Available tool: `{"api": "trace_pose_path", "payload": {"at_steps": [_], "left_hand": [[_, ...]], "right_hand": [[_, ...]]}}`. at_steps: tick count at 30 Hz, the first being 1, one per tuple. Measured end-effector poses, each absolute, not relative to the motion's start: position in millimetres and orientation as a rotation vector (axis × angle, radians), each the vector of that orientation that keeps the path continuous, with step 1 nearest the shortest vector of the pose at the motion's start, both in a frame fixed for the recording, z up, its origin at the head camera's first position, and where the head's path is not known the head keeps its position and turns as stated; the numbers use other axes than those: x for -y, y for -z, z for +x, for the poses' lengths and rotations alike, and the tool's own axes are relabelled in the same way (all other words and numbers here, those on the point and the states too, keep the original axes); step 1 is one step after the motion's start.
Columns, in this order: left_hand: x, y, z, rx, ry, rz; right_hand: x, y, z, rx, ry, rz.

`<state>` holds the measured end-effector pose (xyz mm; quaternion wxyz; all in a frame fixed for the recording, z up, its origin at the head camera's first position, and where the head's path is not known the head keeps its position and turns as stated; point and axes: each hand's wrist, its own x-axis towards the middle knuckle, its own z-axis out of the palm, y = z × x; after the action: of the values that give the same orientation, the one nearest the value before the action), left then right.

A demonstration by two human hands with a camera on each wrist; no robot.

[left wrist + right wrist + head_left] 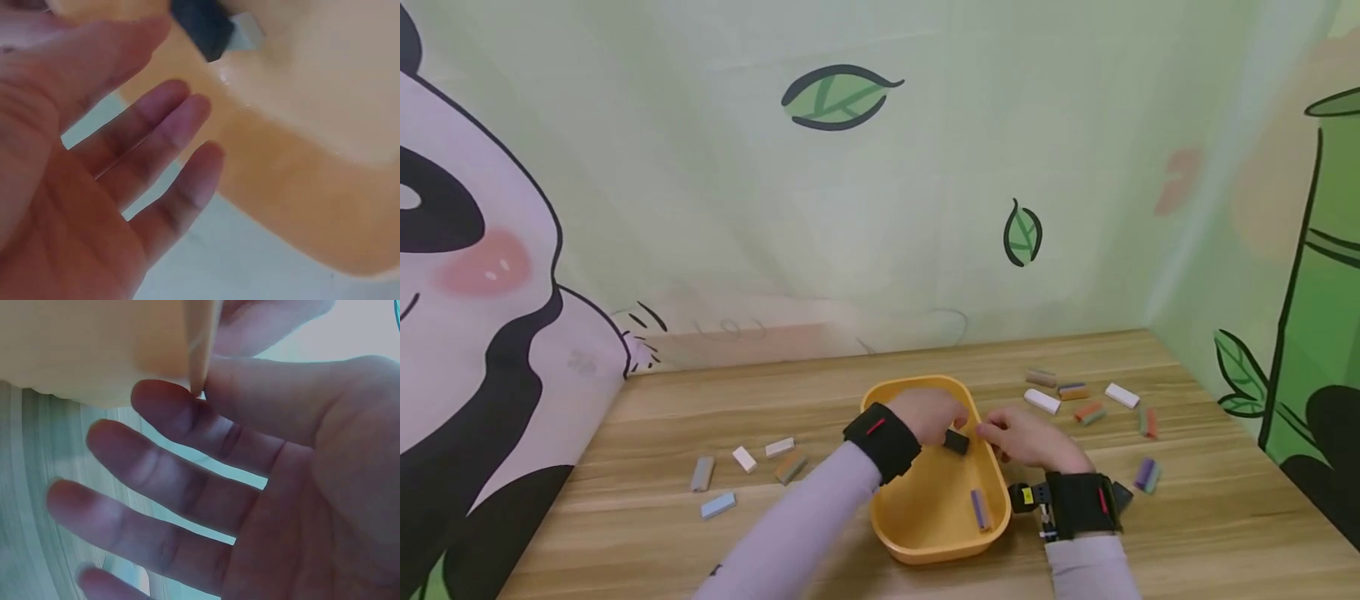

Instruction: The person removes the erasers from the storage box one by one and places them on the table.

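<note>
My left hand (928,414) reaches over the far part of an orange plastic bin (925,554). Its thumb and index finger are close together at a small black block (956,442), pinching it by one end, while the other fingers spread loosely. In the left wrist view, a pale block (247,31) shows just behind the black block. My right hand (1033,439) pinches the bin's right rim between thumb and index finger, its remaining fingers extended outside the wall. A purple and pale block (980,510) lies inside the bin, near its right wall.
Several loose blocks lie to the right, among them a white block (1042,401) and a purple-green block (1147,475). More lie to the left, including a blue block (718,505) and a grey block (702,473). A printed curtain (722,208) stands behind the wooden table (647,417).
</note>
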<state>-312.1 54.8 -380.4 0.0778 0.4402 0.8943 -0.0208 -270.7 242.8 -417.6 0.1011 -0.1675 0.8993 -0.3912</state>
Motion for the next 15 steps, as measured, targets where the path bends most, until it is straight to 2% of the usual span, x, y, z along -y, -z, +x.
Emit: {"api": "trace_pose_path", "payload": {"at_steps": [15], "left_hand": [[-71.5, 400.5, -305.5, -2.854, 0.191, 1.198]], "right_hand": [[-241.4, 415.6, -269.2, -2.704, 1.102, -0.442]]}}
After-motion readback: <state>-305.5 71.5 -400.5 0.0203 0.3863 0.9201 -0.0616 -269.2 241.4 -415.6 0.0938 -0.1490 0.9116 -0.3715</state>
